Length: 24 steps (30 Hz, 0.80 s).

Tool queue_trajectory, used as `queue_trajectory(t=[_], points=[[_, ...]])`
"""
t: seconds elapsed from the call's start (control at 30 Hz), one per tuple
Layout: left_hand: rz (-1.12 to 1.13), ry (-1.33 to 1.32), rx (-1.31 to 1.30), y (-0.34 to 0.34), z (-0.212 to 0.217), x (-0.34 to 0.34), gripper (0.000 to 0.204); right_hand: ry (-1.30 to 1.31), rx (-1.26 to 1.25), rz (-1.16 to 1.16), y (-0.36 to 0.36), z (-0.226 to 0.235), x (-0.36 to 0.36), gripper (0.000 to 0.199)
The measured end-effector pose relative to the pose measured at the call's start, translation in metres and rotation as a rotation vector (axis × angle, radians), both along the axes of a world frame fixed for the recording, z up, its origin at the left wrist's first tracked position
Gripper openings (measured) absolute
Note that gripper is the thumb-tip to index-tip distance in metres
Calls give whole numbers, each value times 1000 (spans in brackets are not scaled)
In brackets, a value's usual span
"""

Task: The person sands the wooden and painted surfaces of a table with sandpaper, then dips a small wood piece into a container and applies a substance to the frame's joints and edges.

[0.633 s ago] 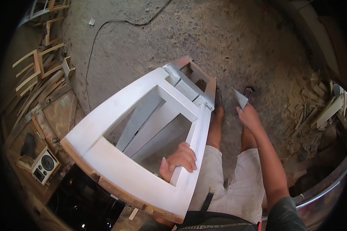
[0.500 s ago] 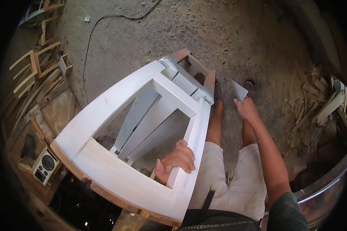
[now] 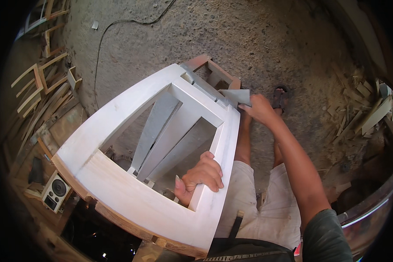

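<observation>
A large white-painted wooden frame (image 3: 96,118) with curved sides lies tilted in front of me. Grey slats (image 3: 159,131) show through its opening. My left hand (image 3: 201,177) is wrapped round the frame's near right rail, thumb inside the opening. In my right hand (image 3: 261,108) is a thin, flat grey sheet (image 3: 238,96) that looks like sandpaper, pinched by one edge. It is at the grey-coated crosspiece (image 3: 207,89) at the frame's far end; whether it touches cannot be told. Beyond that crosspiece is a bare reddish-brown wooden part (image 3: 225,74).
Curved wooden pieces (image 3: 39,83) are piled at the left, above a white-and-black speaker (image 3: 56,192). Wood offcuts (image 3: 367,109) lie heaped at the right. A black cable (image 3: 131,21) crosses the dusty floor (image 3: 266,39). My sandalled foot (image 3: 280,97) stands beyond my right hand.
My right hand has moved left and slightly up with the grey sheet, bringing it to the frame's far end. The sheet has turned flatter. My left hand keeps its hold on the rail.
</observation>
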<state>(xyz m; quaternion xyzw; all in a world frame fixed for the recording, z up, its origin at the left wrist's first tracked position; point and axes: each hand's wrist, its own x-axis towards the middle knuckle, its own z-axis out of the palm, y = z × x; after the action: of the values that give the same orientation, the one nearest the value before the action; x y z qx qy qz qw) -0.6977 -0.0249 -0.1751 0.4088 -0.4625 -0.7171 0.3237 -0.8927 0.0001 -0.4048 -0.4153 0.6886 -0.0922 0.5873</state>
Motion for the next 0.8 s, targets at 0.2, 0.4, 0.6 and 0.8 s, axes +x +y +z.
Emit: queue_trajectory(t=[0.2,0.4,0.6,0.8], points=[[2,6,21,3,-5,4,82,-54,-36,79,-8,-11,8,45],[-18,-3,23,3,-4,3,80,-61,-39,48,-3,-11,17,46],[-12,6,14,3,-5,2,80,5,-81,89,-11,-16,27,40],[20,29,14,4,-7,1,81,-74,-66,-2,-7,-27,18,38]])
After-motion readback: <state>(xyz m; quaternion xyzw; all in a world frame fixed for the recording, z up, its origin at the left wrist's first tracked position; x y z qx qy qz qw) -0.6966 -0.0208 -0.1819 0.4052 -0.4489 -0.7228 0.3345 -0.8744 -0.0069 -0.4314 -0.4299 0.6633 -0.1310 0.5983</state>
